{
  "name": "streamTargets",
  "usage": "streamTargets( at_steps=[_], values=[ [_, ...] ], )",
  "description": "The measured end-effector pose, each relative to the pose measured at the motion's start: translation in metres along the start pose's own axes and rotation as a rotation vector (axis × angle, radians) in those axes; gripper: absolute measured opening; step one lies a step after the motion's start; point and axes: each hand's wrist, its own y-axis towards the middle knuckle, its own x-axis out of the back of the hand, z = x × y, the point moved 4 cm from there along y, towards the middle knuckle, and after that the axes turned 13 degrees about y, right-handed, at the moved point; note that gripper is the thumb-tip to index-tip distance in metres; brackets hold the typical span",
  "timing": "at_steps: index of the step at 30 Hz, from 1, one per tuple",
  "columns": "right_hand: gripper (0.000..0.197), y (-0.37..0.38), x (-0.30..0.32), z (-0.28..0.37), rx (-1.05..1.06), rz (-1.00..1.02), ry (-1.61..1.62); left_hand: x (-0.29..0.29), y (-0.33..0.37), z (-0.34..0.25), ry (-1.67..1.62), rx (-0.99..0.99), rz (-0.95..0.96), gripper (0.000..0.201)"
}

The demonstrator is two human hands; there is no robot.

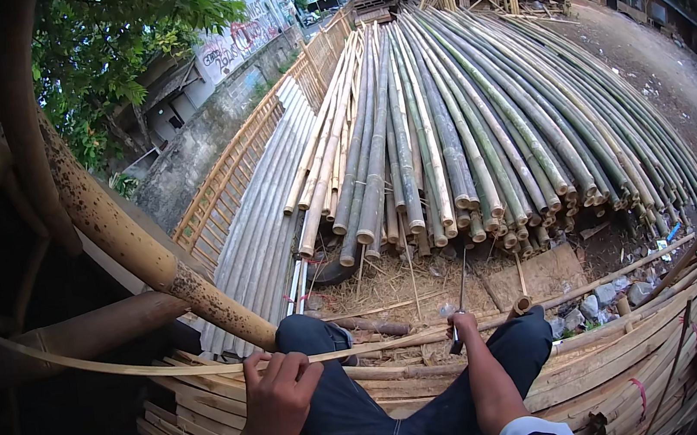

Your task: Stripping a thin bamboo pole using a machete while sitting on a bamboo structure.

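Head view shows our left grip (276, 396) clamped with thumb and fingers on a long, pale bamboo strip (150, 372), which runs from the dark left side across our left thigh toward our right grip (465, 327). That one is closed around the dark handle of a slim, knife-like tool (464, 277), its narrow blade pointing up and away from us; we cannot tell whether the blade touches the strip.

On our left, a thick mottled pole (168, 270) slants down to end just beside our left knee (311, 335), blocking part of the corrugated sheets (263, 193) behind it. A bamboo fence (266, 114) stands along their far side, with a stained wall (238, 100) beyond.

Ahead of us, a broad stack of green and tan bamboo poles (475, 115) fans away, cut ends facing us. Dry shavings (391, 277) litter the ground before it, with a flat brown board (551, 271) and, farther right, grey lumps of rubble (590, 306). Split bamboo lengths (628, 366) lie around and below our legs, filling the lower right, while leafy branches (143, 34) hang at upper left.
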Motion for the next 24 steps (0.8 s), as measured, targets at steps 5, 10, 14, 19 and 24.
streamTargets(
  at_steps=[5,10,14,19,24],
  values=[
    [0.011,0.026,0.013,-0.014,-0.085,-0.073,-0.086,0.015,0.021,-0.034,-0.137,-0.318,-0.077,0.015],
    [0.021,0.072,0.035,-0.012,-0.092,-0.056,-0.671,-0.018,0.005,0.014,-0.667,0.186,0.076,0.038],
    [0.020,0.058,0.041,-0.014,-0.102,-0.066,-0.684,-0.039,0.052,0.020,-1.357,0.424,-0.334,0.050],
    [0.022,0.022,0.018,-0.006,-0.001,-0.092,-0.954,-0.035,0.055,0.000,-1.846,0.709,-1.017,0.022],
    [0.036,0.075,0.070,-0.025,-0.007,-0.144,-0.533,-0.027,0.069,-0.011,-2.015,0.506,-1.056,0.038]
  ],
)
